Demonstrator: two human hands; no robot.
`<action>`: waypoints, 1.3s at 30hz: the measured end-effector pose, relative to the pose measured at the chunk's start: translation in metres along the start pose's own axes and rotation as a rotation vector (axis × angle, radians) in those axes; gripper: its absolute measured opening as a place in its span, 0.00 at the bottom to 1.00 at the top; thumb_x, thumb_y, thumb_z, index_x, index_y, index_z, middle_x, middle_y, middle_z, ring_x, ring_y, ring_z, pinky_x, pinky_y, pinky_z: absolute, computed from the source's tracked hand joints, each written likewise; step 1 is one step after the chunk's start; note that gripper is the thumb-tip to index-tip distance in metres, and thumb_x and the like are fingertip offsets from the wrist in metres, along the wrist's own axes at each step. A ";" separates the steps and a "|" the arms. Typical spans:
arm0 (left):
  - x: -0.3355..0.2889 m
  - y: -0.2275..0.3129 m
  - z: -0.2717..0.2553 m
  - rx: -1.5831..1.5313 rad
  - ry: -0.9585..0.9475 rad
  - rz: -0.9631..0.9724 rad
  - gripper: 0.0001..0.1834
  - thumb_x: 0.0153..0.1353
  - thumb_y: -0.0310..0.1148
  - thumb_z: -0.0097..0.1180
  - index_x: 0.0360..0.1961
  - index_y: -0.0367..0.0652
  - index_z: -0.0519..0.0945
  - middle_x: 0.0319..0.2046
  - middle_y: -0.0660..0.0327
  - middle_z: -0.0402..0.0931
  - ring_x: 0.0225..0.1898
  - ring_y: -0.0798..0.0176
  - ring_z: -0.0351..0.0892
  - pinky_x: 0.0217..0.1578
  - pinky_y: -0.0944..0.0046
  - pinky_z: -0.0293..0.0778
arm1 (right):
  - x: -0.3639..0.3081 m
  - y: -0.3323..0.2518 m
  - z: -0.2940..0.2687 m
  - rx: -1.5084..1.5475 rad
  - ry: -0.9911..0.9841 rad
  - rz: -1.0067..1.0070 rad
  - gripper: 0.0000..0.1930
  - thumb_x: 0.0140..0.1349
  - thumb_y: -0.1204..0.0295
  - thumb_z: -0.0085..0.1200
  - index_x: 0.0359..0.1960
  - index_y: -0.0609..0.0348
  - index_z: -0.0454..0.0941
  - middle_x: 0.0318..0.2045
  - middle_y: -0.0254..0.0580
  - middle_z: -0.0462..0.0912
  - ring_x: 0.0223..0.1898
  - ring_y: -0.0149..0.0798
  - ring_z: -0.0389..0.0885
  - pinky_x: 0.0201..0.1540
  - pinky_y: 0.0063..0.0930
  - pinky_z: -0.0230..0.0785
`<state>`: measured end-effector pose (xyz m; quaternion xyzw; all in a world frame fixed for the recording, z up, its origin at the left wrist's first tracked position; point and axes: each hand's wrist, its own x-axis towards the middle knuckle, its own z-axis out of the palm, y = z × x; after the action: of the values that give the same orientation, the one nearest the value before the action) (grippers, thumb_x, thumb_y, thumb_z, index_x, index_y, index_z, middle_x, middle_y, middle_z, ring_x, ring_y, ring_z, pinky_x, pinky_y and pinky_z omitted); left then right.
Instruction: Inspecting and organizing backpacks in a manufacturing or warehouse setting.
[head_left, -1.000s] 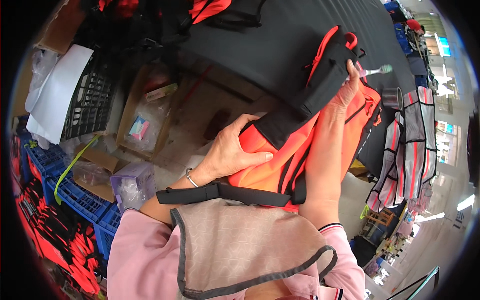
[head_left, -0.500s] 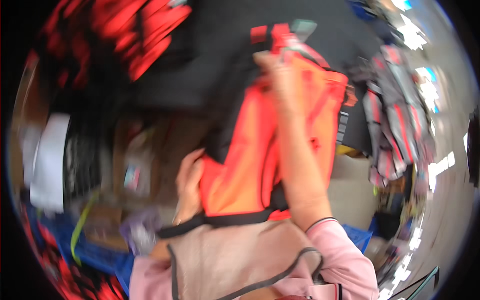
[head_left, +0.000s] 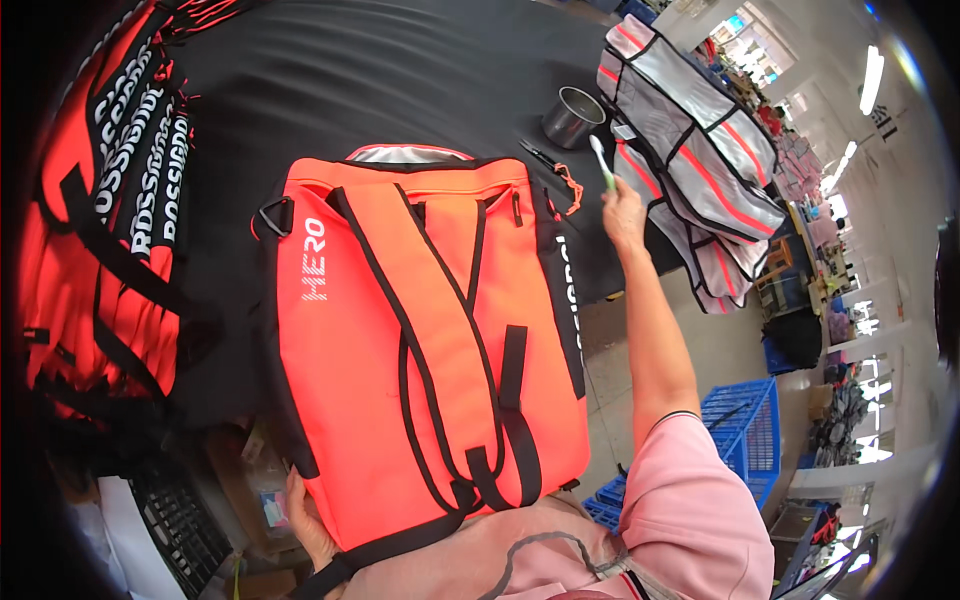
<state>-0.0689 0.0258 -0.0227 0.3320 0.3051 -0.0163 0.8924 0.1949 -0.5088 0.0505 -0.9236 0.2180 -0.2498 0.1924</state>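
Near left, the left hand (head_left: 308, 522) is only half in view, partly covered by the bright orange-red fabric backpack (head_left: 350, 400), its grip impossible to read! Over on the right, the right hand (head_left: 623, 212) swallows the lower handle of the slim green-and-white toothbrush (head_left: 608, 178). Farther off, shadow leaves the bottom of the dark cylindrical metal cup (head_left: 567, 128) unreadable. Far left, the stacked red-and-black fabric bags (head_left: 150, 325) run off into darkness; near, the pale brown cloth apron (head_left: 450, 560) is cut by the lower edge.
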 end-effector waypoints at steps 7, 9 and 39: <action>-0.009 0.009 -0.013 0.085 0.016 0.019 0.19 0.63 0.36 0.51 0.52 0.38 0.76 0.51 0.60 0.74 0.55 0.63 0.70 0.59 0.61 0.63 | 0.009 0.002 0.044 -0.660 0.463 -0.230 0.15 0.61 0.67 0.53 0.50 0.47 0.79 0.37 0.48 0.83 0.42 0.52 0.81 0.45 0.43 0.72; -0.004 0.001 -0.037 0.145 0.093 0.041 0.19 0.64 0.34 0.49 0.53 0.36 0.76 0.52 0.59 0.74 0.56 0.63 0.70 0.59 0.61 0.64 | 0.016 -0.023 0.061 -0.634 0.438 -0.418 0.13 0.60 0.67 0.54 0.46 0.45 0.81 0.37 0.43 0.83 0.41 0.48 0.81 0.47 0.39 0.71; 0.016 -0.011 -0.011 0.416 0.018 0.335 0.14 0.65 0.35 0.58 0.45 0.36 0.82 0.48 0.59 0.78 0.45 0.71 0.77 0.46 0.70 0.73 | -0.216 -0.320 -0.030 0.216 -0.926 -0.945 0.17 0.68 0.79 0.43 0.58 0.62 0.73 0.48 0.44 0.78 0.48 0.35 0.76 0.52 0.26 0.67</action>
<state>-0.0641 0.0262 -0.0446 0.5543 0.2440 0.0724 0.7925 0.1077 -0.1427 0.1416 -0.9072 -0.3411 0.0943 0.2276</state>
